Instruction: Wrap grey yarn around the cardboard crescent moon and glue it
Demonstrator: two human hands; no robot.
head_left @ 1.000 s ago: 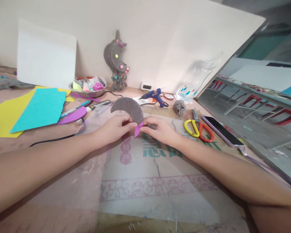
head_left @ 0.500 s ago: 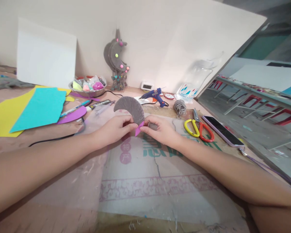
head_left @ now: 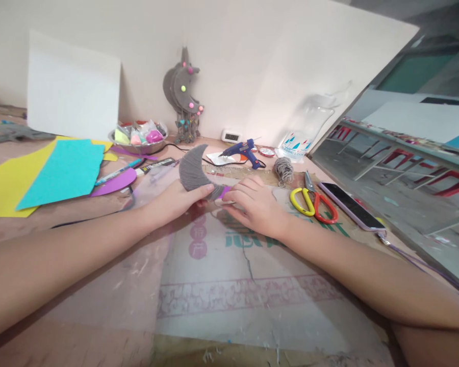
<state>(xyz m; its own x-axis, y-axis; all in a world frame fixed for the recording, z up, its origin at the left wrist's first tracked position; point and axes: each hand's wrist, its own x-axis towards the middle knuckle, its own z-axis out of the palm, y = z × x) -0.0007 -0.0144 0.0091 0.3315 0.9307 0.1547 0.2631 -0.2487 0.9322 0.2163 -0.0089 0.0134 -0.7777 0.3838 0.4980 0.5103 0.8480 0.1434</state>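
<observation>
Two bare hands meet over a desk (head_left: 38, 220) laid with a printed plastic sheet (head_left: 214, 316), a grey crescent (head_left: 191, 165) raised between them. The left hand (head_left: 178, 201) grips the crescent near its lower end, thumb pressed across the wrapped yarn, while the upper point curves up and away from the person. At the lower end, a bare purple tip (head_left: 224, 192) shows between the hands. The right hand (head_left: 256, 206) has its fingers curled in against that tip; whether they pinch it tightly cannot be told, as the knuckles hide the contact.

Beyond the right hand lie a ball of grey yarn (head_left: 283, 171) and scissors (head_left: 310, 189) with one yellow handle and one orange, a phone (head_left: 352, 206) just beside them. A blue glue gun (head_left: 241, 149) rests behind the crescent, near a small white clock (head_left: 231, 135). To the left, a turquoise sheet (head_left: 63, 173) overlaps a yellow one (head_left: 7, 183), close to a pen (head_left: 118, 171) and a purple piece (head_left: 117, 182). A metal bowl (head_left: 137, 149) of colourful packets stands farther back. Against the pale wall (head_left: 252, 66) at the rear is a moon ornament (head_left: 183, 92), dotted with bright balls.
</observation>
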